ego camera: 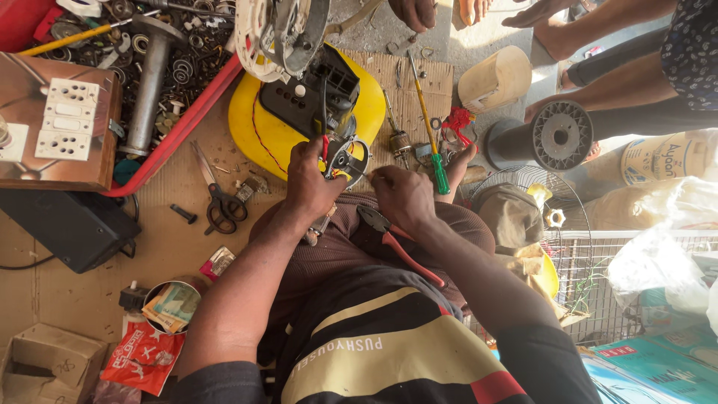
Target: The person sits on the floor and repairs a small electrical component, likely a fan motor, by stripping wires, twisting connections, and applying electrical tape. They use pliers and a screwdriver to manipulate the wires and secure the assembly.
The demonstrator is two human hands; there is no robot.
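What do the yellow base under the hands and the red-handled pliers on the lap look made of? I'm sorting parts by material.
The yellow base looks like moulded plastic: smooth, glossy, even colour. The pliers seem to be dark metal at the jaws, with red handles that look plastic- or rubber-coated. The left hand and right hand work at the base's edge.

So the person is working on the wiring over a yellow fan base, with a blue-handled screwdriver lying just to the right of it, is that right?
Not quite. The head view shows both hands, left and right, at the wiring over the yellow fan base, but the screwdriver to its right has a green handle and yellow shaft, not a blue handle.
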